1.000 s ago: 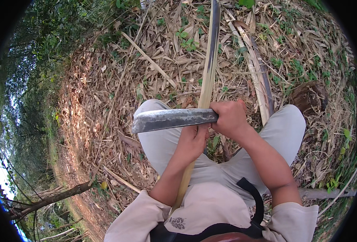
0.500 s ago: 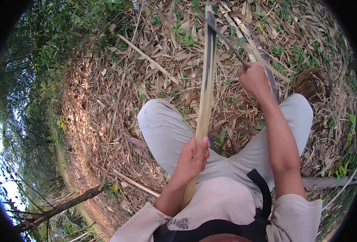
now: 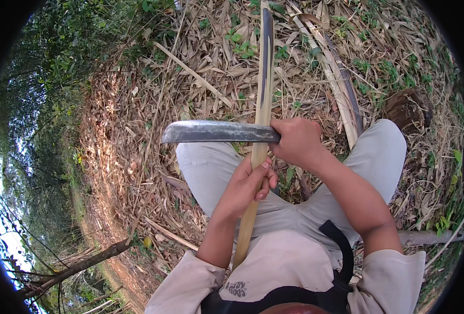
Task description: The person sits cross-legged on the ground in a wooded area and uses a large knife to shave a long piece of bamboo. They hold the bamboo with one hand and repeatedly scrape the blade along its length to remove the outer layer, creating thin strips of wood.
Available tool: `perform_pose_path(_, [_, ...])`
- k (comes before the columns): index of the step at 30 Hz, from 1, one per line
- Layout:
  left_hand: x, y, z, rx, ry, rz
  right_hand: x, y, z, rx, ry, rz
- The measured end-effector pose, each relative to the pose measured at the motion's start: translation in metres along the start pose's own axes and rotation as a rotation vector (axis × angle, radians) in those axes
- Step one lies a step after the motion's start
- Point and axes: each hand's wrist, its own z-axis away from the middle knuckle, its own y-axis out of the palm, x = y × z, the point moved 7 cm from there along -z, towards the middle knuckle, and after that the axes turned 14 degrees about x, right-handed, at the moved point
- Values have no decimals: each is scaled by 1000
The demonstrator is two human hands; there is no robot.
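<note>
Grip of right hand [image 3: 296, 139] clamped on broad knife [image 3: 216, 132]; left hand [image 3: 249, 183] wrapped around pale strip [image 3: 263, 111].

Dry leaves [image 3: 206, 55], green seedling [image 3: 245, 51], brown lump [image 3: 407, 109] at right; bare branch [image 3: 80, 267] lower left

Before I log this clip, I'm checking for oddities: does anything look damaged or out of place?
Perhaps only the pale strip in the left hand: a ragged dark streak marks its far part, while the near part looks plain. Nothing else stands out.
</note>
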Motion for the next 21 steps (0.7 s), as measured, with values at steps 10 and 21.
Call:
perform_pose_path(10, [15,3,12,-365,47,-485,-25,8,-4,20,38,41])
perform_pose_path(21, [39,-10,20,-359,63,-496,7,18,2,190,63,76])
